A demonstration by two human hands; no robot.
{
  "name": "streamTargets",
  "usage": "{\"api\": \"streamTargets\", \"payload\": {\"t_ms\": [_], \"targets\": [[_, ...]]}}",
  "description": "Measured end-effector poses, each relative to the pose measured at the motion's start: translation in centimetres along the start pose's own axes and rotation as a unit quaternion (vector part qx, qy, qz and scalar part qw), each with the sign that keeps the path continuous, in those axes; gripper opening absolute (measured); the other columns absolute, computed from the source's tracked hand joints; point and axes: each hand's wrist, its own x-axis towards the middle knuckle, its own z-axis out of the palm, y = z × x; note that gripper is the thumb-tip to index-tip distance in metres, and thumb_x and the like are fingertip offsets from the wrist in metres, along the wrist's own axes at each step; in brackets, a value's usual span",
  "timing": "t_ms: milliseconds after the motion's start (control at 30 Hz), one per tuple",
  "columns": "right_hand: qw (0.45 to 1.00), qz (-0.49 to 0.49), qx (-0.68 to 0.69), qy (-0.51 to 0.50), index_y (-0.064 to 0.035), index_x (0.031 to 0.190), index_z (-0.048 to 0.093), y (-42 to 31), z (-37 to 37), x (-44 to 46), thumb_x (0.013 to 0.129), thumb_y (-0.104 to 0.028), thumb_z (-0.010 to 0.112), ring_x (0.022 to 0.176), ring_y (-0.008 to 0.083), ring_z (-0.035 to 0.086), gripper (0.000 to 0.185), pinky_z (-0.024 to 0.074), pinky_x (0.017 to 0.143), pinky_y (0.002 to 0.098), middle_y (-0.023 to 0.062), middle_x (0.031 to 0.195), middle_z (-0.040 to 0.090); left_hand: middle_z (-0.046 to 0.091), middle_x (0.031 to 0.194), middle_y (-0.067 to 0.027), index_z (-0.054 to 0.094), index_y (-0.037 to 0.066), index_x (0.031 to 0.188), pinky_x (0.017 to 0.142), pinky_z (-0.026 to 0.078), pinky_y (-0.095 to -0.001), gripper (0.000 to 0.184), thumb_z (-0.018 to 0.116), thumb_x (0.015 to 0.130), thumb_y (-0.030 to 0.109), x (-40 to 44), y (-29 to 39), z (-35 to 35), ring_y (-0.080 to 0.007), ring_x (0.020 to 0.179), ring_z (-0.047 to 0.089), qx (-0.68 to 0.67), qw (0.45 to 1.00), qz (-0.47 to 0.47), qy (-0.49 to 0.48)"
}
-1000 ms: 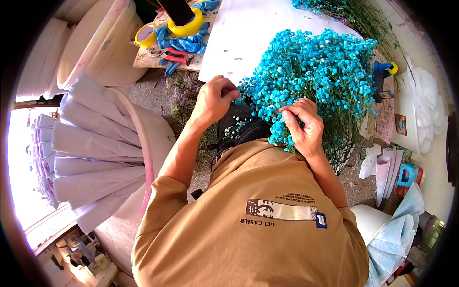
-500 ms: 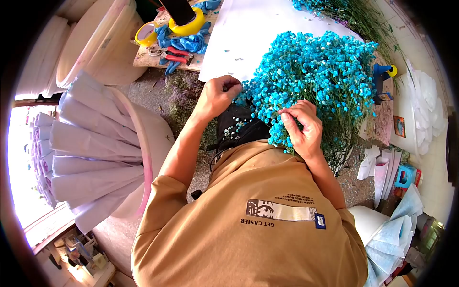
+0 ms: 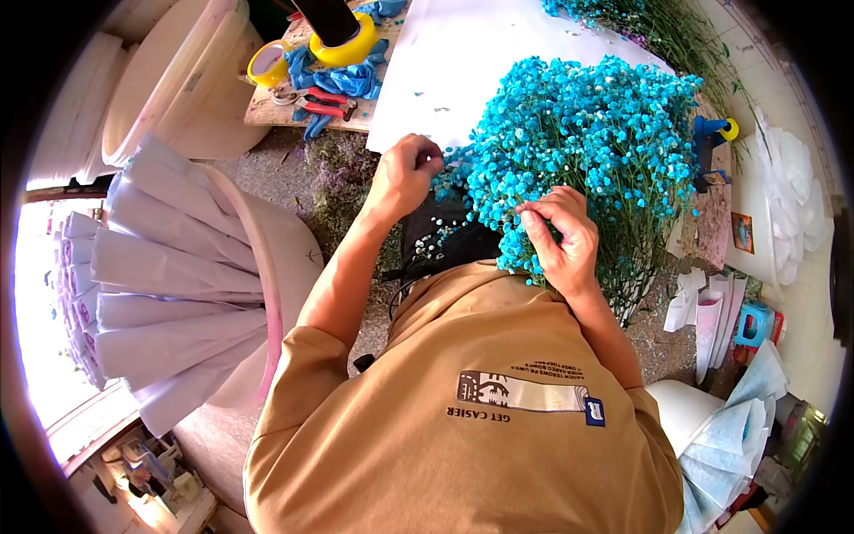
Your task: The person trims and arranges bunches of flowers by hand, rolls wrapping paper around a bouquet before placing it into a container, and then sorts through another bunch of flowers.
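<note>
A large bunch of blue-dyed baby's breath [image 3: 587,133] rests over my lap and the edge of the work table, blossoms towards me and to the left. At its left edge is my left hand [image 3: 405,178], fingers curled in a pinch beside small blue blossoms; whatever is between the fingertips is too small to make out. My right hand [image 3: 562,233] lies against the near side of the bunch, thumb and forefinger pinched on a sprig of it. Loose petals [image 3: 436,236] are scattered on my dark trousers.
White paper [image 3: 463,62] covers the table. Red-handled pruning shears [image 3: 327,102], yellow tape [image 3: 347,44] and blue ribbon [image 3: 356,80] lie at its left. A tub [image 3: 294,240] of paper-wrapped bundles stands left; more flower stems [image 3: 667,36] lie at the back right.
My left hand has shifted slightly up and to the left, a little away from the bunch. My right hand stays almost where it was.
</note>
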Motion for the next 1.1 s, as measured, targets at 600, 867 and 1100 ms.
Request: {"api": "streamTargets", "payload": {"t_ms": [600,867,1100], "targets": [[1.000,-0.002,-0.013,-0.008,-0.0047,0.088,0.071,0.3,0.1,0.0,0.088,-0.009,0.072,0.077,0.0220,0.063,0.005,0.0428,0.093,0.0381,0.0059,0.082,0.070,0.069,0.089,-0.0140,0.072,-0.001,0.095,0.072,0.051,-0.0367,0.017,0.070,0.083,0.011,0.8,0.3,0.9,-0.0235,0.076,0.065,0.001,0.999,0.036,-0.038],[1.000,-0.007,-0.012,-0.006,-0.0046,0.088,0.071,0.4,0.3,0.2,0.087,-0.008,0.072,0.077,0.0216,0.063,0.004,0.0427,0.093,0.0378,0.0052,0.081,0.070,0.070,0.087,-0.0118,0.072,-0.001,0.100,0.076,0.051,-0.0328,0.022,0.067,0.086,0.015,2.2,0.5,0.7,-0.0187,0.078,0.063,-0.166,0.986,-0.019,-0.015],[1.000,0.004,-0.017,-0.011,-0.0046,0.088,0.071,0.2,0.1,0.1,0.088,-0.008,0.072,0.076,0.0215,0.063,0.003,0.0426,0.093,0.0382,0.0050,0.081,0.069,0.063,0.079,-0.0083,0.071,0.001,0.093,0.066,0.049,-0.0313,0.017,0.069,0.083,0.014,2.5,0.4,1.6,-0.0181,0.070,0.059,-0.111,0.994,0.005,-0.006]]}}
